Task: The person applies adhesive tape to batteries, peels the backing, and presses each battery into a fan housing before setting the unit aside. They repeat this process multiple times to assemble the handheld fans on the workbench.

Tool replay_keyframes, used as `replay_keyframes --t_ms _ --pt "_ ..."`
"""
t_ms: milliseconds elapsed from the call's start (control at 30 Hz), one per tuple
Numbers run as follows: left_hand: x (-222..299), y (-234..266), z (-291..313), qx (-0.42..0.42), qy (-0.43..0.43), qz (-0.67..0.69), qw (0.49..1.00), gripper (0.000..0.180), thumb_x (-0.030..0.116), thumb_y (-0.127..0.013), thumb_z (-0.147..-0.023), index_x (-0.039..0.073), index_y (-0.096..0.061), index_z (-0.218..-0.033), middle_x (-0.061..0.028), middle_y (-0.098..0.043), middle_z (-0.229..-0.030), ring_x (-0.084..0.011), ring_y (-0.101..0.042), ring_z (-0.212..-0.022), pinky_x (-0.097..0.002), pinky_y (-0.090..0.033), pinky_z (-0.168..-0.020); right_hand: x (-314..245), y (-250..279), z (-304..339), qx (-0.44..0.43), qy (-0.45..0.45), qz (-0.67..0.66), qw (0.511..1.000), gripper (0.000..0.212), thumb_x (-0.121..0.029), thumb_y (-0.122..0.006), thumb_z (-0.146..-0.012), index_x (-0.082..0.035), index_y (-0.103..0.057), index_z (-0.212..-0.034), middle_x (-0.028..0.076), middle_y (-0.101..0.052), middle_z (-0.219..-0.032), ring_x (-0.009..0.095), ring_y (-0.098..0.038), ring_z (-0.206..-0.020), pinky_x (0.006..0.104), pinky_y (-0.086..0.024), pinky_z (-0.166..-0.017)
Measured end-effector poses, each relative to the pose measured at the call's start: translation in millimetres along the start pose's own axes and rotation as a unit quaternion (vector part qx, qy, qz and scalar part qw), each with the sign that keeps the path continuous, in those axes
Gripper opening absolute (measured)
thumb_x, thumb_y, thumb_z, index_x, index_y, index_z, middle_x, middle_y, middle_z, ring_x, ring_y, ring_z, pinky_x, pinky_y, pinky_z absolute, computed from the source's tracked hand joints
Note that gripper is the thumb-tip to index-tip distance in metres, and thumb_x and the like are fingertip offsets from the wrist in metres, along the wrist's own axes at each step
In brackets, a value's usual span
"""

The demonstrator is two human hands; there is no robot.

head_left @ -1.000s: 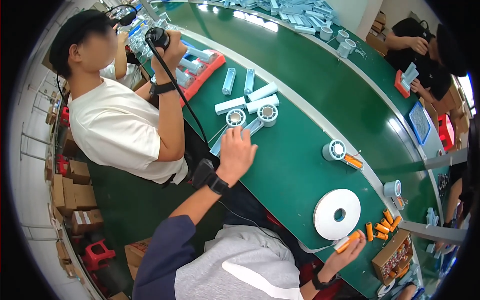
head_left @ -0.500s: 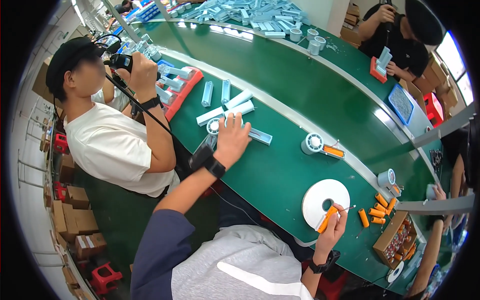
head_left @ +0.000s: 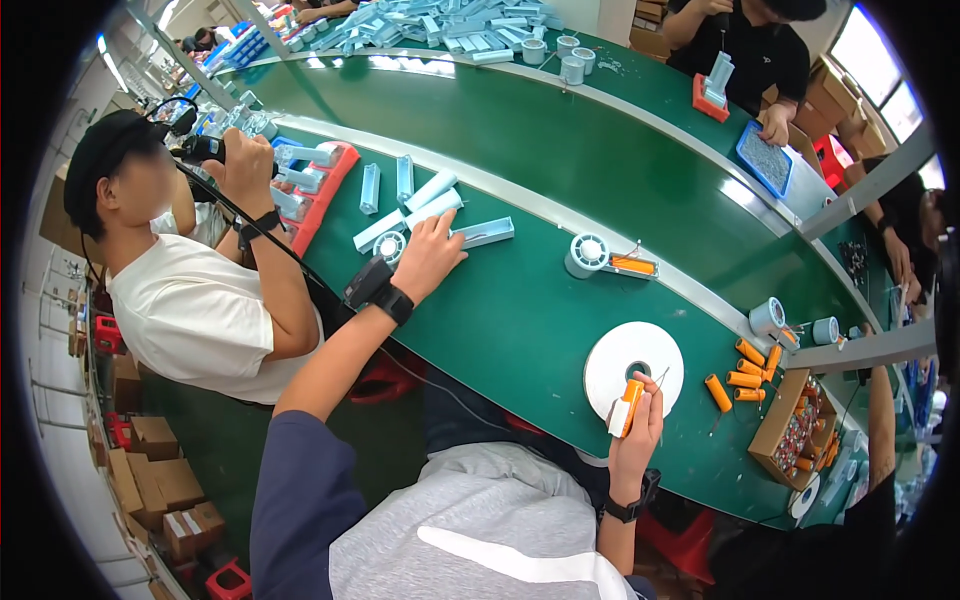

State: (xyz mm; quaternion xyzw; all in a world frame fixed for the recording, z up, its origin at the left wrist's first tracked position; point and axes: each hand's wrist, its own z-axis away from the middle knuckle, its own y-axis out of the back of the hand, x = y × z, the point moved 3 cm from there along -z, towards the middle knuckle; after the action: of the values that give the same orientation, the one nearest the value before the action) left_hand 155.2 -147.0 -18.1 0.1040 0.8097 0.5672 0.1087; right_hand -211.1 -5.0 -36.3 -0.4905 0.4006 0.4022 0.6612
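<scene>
My left hand (head_left: pixel 430 256) is closed at the near end of a light-blue trough-shaped housing (head_left: pixel 488 232), its fingers partly hiding that end. Beside the wrist sits a light-blue round fan head (head_left: pixel 388 247); whether it joins the housing is hidden. In my right hand (head_left: pixel 634 440) is an orange cylindrical battery (head_left: pixel 633 394) with a white strip along its side and thin wire leads at the top. This hand is raised over the near edge of a large white roll (head_left: pixel 601 372) lying on the green table.
Light-blue handle pieces (head_left: pixel 433 190) lie beyond my left hand. A fan unit (head_left: pixel 588 254) with an orange battery stands near the rail. At right are several loose orange batteries (head_left: pixel 744 379) and a cardboard box (head_left: pixel 790 455). A co-worker (head_left: pixel 200 270) sits close on my left.
The view has shifted. The housing at my left hand has swung its far end away from me. My right hand has tilted the battery more upright and brought it slightly nearer to me.
</scene>
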Motion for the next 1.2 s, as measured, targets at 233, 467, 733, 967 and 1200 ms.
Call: replay_keyframes --t_ms 233,467,733,967,1200 --pt "45.6 -5.0 14.9 -0.092 -0.076 -0.008 0.993 0.013 0.012 -0.07 -0.078 0.004 -0.065 -0.088 -0.0083 -0.061 -0.106 -0.0245 -0.057 -0.102 -0.0398 -0.041 -0.092 -0.2 -12.5 3.8 0.002 -0.017 -0.027 0.999 0.03 -0.021 -0.04 -0.109 -0.003 -0.051 -0.13 0.0 -0.057 -0.09 0.005 -0.055 -0.07 0.0205 -0.046 -0.06" --pt "119.8 30.0 50.9 -0.07 -0.13 0.034 0.988 0.01 0.012 -0.064 -0.08 0.005 -0.065 -0.087 -0.0084 -0.059 -0.104 -0.0227 -0.056 -0.1 -0.0419 -0.04 -0.094 10.1 -89.2 -36.2 -0.112 0.029 0.053 0.992 0.028 -0.019 -0.045 -0.108 -0.004 -0.051 -0.131 0.0 -0.056 -0.096 0.004 -0.05 -0.079 0.0206 -0.042 -0.067" --pt "155.1 42.6 61.6 -0.065 -0.057 -0.096 0.992 0.025 0.017 -0.061 -0.082 -0.003 -0.071 -0.095 -0.0167 -0.058 -0.109 -0.0332 -0.057 -0.107 -0.0603 -0.039 -0.102 47.9 -108.2 -36.9 -0.047 0.175 0.246 0.952 0.028 -0.018 -0.043 -0.108 -0.002 -0.05 -0.131 0.007 -0.057 -0.102 0.012 -0.053 -0.086 0.0263 -0.045 -0.077" --pt "146.9 24.8 46.0 -0.196 -0.053 0.043 0.978 0.012 0.017 -0.067 -0.078 0.008 -0.072 -0.084 -0.0103 -0.062 -0.103 -0.0267 -0.059 -0.106 -0.0527 -0.045 -0.091 58.3 -81.3 -40.0 -0.009 0.123 0.162 0.979 0.029 -0.017 -0.043 -0.108 -0.003 -0.046 -0.133 0.01 -0.055 -0.114 0.015 -0.055 -0.093 0.0281 -0.048 -0.08" --pt "96.7 32.7 62.9 0.076 -0.065 0.344 0.933 0.016 0.016 -0.077 -0.077 0.01 -0.063 -0.081 -0.0019 -0.067 -0.092 -0.0198 -0.064 -0.102 -0.0386 -0.046 -0.087 60.5 -84.8 -39.2 -0.008 0.193 0.135 0.972 0.027 -0.01 -0.048 -0.106 -0.005 -0.044 -0.133 0.012 -0.061 -0.108 0.013 -0.058 -0.083 0.0254 -0.05 -0.073"
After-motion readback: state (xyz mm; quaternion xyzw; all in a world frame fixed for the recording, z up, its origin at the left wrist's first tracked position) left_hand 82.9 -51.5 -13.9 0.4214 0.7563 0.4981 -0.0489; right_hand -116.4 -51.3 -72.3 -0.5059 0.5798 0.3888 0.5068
